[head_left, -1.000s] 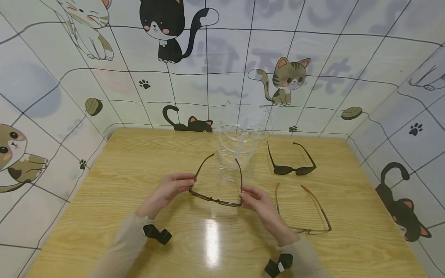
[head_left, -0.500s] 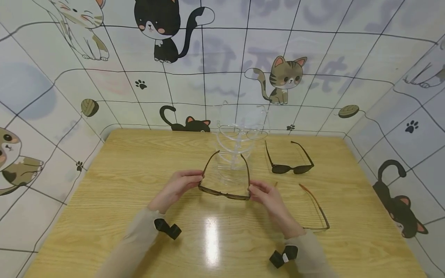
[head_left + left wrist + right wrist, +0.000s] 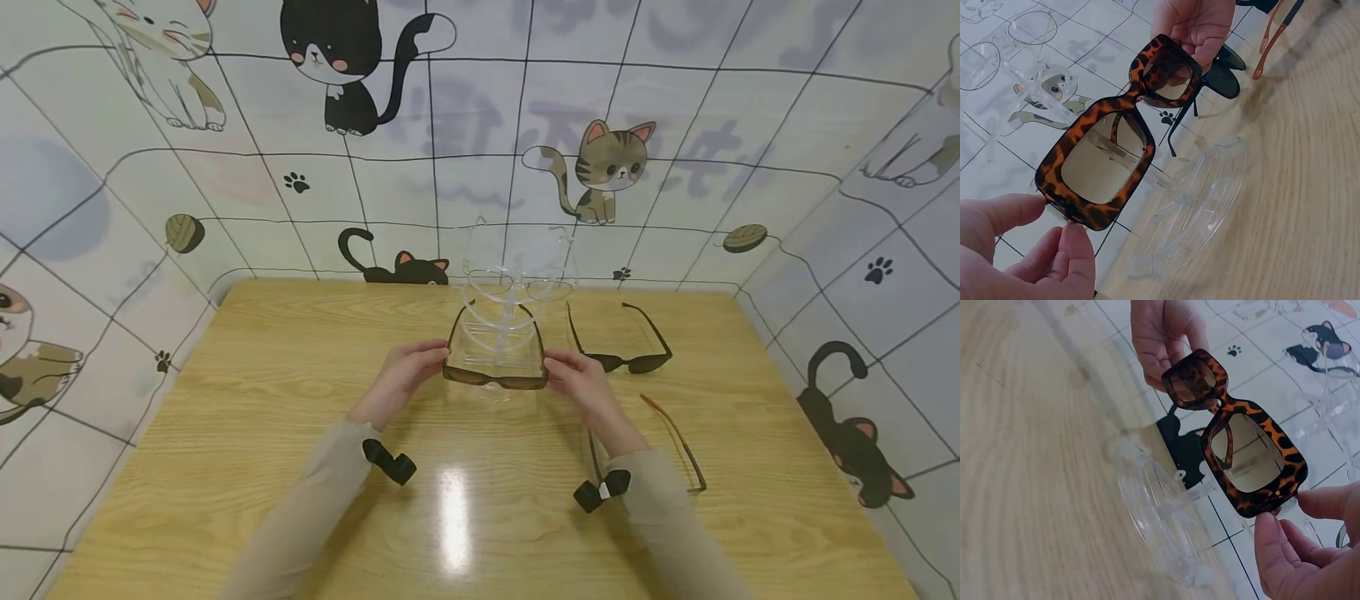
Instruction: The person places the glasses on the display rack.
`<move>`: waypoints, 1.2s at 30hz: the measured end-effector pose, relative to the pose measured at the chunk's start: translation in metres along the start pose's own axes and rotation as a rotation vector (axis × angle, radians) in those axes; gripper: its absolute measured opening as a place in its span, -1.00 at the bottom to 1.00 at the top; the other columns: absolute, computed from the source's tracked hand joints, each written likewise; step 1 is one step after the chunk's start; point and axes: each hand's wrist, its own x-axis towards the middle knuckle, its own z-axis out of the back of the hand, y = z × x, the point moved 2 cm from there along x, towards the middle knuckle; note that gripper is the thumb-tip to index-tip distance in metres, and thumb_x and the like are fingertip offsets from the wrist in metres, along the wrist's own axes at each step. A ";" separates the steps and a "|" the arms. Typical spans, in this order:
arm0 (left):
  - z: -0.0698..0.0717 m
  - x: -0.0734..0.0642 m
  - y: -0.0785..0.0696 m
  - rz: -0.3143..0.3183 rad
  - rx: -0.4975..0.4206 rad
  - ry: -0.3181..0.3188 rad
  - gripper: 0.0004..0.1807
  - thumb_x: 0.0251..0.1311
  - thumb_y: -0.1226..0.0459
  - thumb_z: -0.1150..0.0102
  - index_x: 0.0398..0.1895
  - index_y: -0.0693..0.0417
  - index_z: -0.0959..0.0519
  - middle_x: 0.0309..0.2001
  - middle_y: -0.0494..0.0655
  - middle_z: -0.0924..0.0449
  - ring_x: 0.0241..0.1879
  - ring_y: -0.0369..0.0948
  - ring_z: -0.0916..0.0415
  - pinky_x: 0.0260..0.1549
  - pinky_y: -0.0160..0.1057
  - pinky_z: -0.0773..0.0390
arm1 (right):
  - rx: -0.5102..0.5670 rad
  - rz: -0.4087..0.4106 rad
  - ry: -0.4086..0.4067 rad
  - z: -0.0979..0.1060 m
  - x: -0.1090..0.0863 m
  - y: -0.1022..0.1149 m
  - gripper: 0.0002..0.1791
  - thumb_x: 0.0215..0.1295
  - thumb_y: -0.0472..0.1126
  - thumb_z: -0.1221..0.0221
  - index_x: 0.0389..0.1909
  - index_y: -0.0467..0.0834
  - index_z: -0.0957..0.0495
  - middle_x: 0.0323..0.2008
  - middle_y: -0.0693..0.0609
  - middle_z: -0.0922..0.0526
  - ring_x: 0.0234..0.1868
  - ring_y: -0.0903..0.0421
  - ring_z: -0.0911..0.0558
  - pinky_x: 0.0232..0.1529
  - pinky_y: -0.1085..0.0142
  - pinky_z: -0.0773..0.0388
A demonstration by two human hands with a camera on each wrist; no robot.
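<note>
Tortoiseshell sunglasses with thick, squarish frames and brownish lenses are held up off the table, temples extended toward the back. My left hand pinches them at the left hinge, thumb and fingers plain in the left wrist view. At the opposite hinge my right hand pinches the frame likewise. Right behind them stands a clear tiered display stand, its temples-side overlapped by the sunglasses in the head view. Its curved clear base rests on the table. Thin wire-rimmed glasses sit high on the stand.
Black sunglasses lie unfolded to the right of the stand, partly behind my right hand. Glasses with orange-brown temple tips lie nearer, mostly covered by my right forearm. A cat-patterned backdrop encloses the wooden table.
Both hands have carried the tortoiseshell sunglasses forward and slightly right, up to the display stand, so the temples now reach around its sides. My right forearm now covers more of the orange-tipped glasses.
</note>
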 end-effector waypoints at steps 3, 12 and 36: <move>-0.002 0.008 -0.001 -0.005 -0.030 -0.027 -0.57 0.22 0.41 -0.13 0.15 0.42 -0.41 0.13 0.21 -0.44 -0.12 -0.19 -0.55 -0.07 -0.35 -0.53 | 0.012 -0.004 -0.017 0.001 0.010 0.003 -0.56 0.38 -0.20 -0.06 0.20 -0.34 -0.37 -0.02 -0.11 -0.49 -0.21 0.23 -0.56 0.03 0.22 -0.53; -0.004 0.031 -0.001 -0.010 -0.098 -0.071 -0.55 0.22 0.44 -0.11 0.18 0.42 -0.38 0.18 0.20 -0.39 -0.13 -0.20 -0.54 0.05 -0.31 -0.48 | 0.019 -0.023 -0.027 0.001 0.035 0.007 -0.56 0.41 -0.20 -0.02 0.23 -0.32 -0.34 0.08 -0.20 -0.43 -0.11 0.14 -0.54 0.04 0.28 -0.52; -0.013 0.044 0.005 -0.021 -0.078 -0.124 -0.58 0.20 0.51 -0.08 0.15 0.43 -0.41 0.17 0.22 -0.40 -0.02 -0.10 -0.52 0.06 -0.29 -0.47 | 0.047 -0.085 -0.093 0.004 0.053 -0.001 -0.57 0.40 -0.23 -0.03 0.22 -0.32 -0.35 0.05 -0.15 -0.44 -0.03 0.04 -0.49 0.08 0.23 -0.49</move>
